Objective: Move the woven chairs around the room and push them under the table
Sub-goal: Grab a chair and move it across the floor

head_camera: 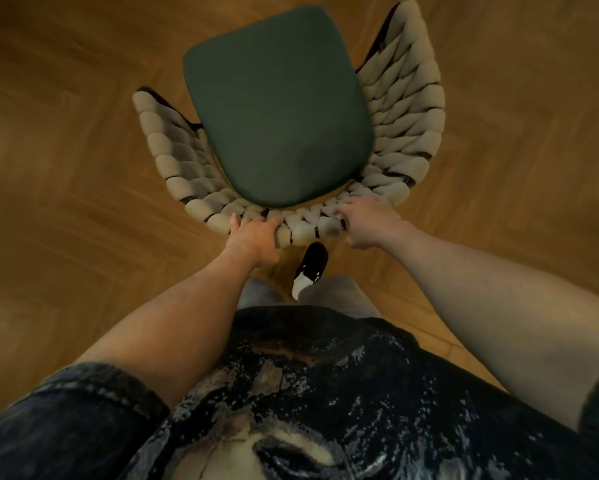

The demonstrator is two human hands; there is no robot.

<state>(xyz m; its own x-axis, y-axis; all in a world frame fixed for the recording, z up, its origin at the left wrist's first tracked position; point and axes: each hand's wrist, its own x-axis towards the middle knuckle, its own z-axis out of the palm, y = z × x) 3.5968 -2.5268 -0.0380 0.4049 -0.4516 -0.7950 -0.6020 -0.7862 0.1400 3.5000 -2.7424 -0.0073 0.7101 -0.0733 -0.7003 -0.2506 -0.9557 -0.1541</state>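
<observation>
Seen from straight above, a woven chair [405, 109] with thick beige braided backrest and arms and a dark green seat cushion [277, 109] stands on the wooden floor in front of me. My left hand [253, 237] grips the top rim of the curved backrest, fingers wrapped over the weave. My right hand [367, 220] holds the same rim a little further right. The chair's legs are hidden beneath the seat. No table is in view.
Herringbone wooden floor [66, 150] spreads on all sides of the chair. My foot in a black and white shoe [310, 266] is just behind the backrest. My dark patterned shirt fills the bottom of the view.
</observation>
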